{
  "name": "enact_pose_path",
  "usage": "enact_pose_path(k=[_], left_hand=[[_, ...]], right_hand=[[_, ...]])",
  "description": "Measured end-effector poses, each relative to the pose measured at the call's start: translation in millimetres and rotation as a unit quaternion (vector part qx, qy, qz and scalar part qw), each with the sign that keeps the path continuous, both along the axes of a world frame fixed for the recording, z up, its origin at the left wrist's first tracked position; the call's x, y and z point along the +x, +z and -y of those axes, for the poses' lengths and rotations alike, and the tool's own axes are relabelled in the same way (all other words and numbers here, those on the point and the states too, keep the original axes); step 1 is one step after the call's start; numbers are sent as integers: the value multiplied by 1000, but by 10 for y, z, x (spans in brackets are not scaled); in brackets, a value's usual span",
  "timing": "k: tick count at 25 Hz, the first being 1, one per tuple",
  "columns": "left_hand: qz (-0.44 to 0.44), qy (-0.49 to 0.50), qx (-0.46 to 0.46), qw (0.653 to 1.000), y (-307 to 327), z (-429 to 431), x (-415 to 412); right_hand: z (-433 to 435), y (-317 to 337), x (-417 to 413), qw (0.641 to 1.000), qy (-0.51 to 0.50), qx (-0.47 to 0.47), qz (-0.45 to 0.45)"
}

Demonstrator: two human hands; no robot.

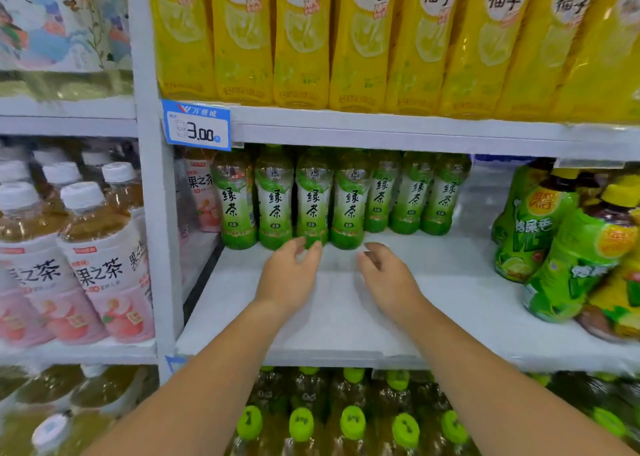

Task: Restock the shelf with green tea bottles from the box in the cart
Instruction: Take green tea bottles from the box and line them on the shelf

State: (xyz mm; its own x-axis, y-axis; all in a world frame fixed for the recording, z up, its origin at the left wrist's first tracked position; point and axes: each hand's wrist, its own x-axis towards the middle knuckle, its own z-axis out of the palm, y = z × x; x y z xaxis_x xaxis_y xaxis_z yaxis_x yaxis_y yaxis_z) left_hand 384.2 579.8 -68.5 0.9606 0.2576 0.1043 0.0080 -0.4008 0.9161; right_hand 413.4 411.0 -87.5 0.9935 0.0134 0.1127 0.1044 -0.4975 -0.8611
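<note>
green tea bottles (pixel 313 199) with caps shadowed; left hand (pixel 289 275), right hand (pixel 388 279) relaxed, empty.

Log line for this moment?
left hand: empty, near green tea bottles | right hand: empty, over shelf | bottles: upright at rear

white shelf (pixel 346 317) | green tea bottles (pixel 313 199) upright at back | lime-label bottles (pixel 561 248) right

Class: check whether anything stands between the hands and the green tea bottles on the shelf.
Nothing visible does: the left hand and right hand are over bare shelf, right in front of the green tea bottles.
</note>
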Motion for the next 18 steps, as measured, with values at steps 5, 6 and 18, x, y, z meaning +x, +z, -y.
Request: enact_pose_path(k=[5,6,18], left_hand=[[-150,-50,-27,987,314,-6,-473],[-174,-58,-30,983,425,6,-607],[-289,-218,25,932,2280,326,-2331]], right_hand=[[164,309,-591,990,5,7,-139],[203,399,-742,987,8,4,-158],[705,2349,-2922,960,-90,96,-247]])
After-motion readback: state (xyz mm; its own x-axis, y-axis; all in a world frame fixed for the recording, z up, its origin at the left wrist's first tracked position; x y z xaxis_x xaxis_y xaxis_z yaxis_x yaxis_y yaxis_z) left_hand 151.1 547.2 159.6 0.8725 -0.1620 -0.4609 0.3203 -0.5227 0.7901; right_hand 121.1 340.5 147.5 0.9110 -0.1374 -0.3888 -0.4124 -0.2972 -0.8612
